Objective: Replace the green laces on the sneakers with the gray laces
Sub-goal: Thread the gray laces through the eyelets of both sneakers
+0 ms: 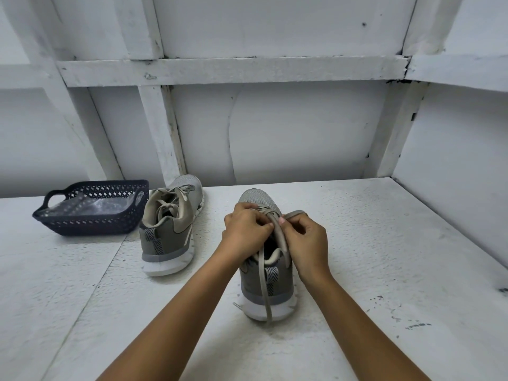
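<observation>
Our left hand (245, 229) and right hand (305, 238) both pinch the gray lace (268, 298) over the sneaker (283, 281) on the desk (384, 243); at ten o'clock the dark basket (90, 226) holds crumpled clear plastic (93, 205), the second sneaker (170, 226) just beside it

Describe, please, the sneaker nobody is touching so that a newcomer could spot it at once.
On the white table, find the dark basket at the far left. The sneaker stands just right of it, heel toward the camera. Unlike the other sneaker mid-table, whose lace the left hand and right hand pinch, nobody touches it and no lace hangs over its heel.
</observation>
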### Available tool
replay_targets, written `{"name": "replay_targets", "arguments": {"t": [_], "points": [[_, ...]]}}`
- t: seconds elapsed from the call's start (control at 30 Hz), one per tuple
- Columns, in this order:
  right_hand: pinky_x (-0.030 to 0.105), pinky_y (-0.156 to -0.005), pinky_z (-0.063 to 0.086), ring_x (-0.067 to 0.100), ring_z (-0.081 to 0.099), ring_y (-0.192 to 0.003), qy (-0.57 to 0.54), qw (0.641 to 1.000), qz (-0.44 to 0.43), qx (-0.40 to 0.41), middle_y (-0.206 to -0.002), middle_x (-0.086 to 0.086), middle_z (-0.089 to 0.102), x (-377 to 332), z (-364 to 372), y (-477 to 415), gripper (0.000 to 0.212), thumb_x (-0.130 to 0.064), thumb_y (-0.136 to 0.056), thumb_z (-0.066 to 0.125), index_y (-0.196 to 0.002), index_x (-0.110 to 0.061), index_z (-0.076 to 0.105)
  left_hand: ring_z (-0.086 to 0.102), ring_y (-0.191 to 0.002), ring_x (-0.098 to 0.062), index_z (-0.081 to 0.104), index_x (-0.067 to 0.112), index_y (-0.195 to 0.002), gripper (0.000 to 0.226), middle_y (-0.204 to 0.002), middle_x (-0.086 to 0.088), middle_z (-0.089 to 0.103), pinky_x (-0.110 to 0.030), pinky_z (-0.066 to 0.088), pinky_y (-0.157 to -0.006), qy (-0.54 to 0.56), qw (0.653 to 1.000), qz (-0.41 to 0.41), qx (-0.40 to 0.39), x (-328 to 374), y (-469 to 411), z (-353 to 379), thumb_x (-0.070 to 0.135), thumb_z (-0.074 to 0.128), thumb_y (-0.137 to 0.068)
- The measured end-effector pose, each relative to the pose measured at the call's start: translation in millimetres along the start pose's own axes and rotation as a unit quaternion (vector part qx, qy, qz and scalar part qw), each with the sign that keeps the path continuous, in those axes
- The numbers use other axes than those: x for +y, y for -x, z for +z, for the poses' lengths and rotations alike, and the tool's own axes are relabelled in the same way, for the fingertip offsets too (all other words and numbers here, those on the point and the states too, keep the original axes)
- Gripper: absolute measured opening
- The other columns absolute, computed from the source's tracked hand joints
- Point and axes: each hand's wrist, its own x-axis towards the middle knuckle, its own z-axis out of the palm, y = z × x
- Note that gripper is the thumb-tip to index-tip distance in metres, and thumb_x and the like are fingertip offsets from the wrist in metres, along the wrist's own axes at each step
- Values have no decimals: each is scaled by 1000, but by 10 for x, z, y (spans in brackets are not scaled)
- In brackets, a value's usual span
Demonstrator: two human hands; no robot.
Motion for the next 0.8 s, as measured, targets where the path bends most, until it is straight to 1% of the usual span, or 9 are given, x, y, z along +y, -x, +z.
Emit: {"name": "replay_targets", "arguments": {"t": [0.17, 0.3, 0.37, 0.43, 0.47, 0.53, 0.63, 0.7, 0.8], "points": [[24, -70, 47, 11, 61, -75, 21, 999, -10, -24, -77, -3, 66, -6, 3, 56, 23, -25, -92, 58, -72, -18, 67, 32, -128, -24, 71, 19, -89, 15, -132, 2, 41, -26, 30, -99, -26, 999, 12, -15, 17, 6, -30, 25, 58, -89], [33, -80, 53, 13, 65, -83, -4, 998, 2, -60, -81, -4, 69, 17, -14, 43, 18, -33, -87, 64, -80, -17, 69, 34, -127, -22, 63, 20, -77, 13, -131, 0, 44, -18, 26, -93, -11, 999, 27, -24, -9, 23, -108, 22, 57, -89], [35, -79, 53, 14, 65, -81, -5, 998, 4, -64, -79, -4, 68, 19, -21, 40, 20, -35, -87, 64, -80, -17, 69, 44, -121, -20, 58, 21, -69, 20, -123, -2, 51, -19, 33, -93, 24, 998, 51, -2, -56, 50, -191, 16, 59, -88], [31, -73, 51, 11, 63, -75, -1, 998, 10, -69, -74, -6, 67, 6, -30, 50, 24, -37, -88, 62, -79, -16, 68, 53, -110, -15, 56, 21, -68, 23, -115, 0, 58, -21, 37, -87, 142, 989, 36, 13, -92, 95, -335, 11, 59, -88], [26, -68, 49, 8, 60, -71, -2, 997, 12, -72, -71, -7, 65, -2, -35, 55, 25, -37, -89, 61, -78, -16, 67, 56, -105, -14, 55, 18, -69, 22, -111, 1, 63, -24, 40, -86, 239, 971, 25, 4, -118, 105, -418, 8, 60, -88], [18, -63, 42, 3, 56, -66, 3, 997, 17, -75, -68, -9, 63, -18, -48, 59, 25, -38, -89, 60, -79, -17, 67, 66, -92, -16, 51, 12, -71, 17, -93, -1, 71, -29, 47, -87, 451, 892, 20, -29, -167, 126, -594, 6, 56, -87], [21, -67, 45, 8, 61, -74, 4, 997, 22, -77, -76, -6, 68, -29, -51, 59, 24, -38, -89, 60, -85, -16, 70, 70, -73, -20, 46, 8, -73, 27, -70, -6, 66, -36, 56, -80, 616, 787, 19, -30, -268, 122, -815, 10, 34, -97], [23, -73, 48, 10, 63, -82, 11, 997, 24, -77, -82, -6, 70, -39, -57, 50, 22, -37, -90, 60, -88, -18, 70, 62, -55, -14, 44, 10, -72, 31, -59, -2, 55, -29, 59, -64, 656, 755, 9, -10, -329, 122, -925, 15, 30, -100], [19, -77, 47, 8, 63, -89, 28, 996, 18, -87, -89, -7, 69, -63, -69, 32, 20, -35, -90, 60, -95, -19, 70, 42, -40, -7, 40, 14, -71, 31, -53, 3, 44, -18, 47, -43, 665, 747, -13, 11, -404, 132, -1081, 17, 29, -100]]}}
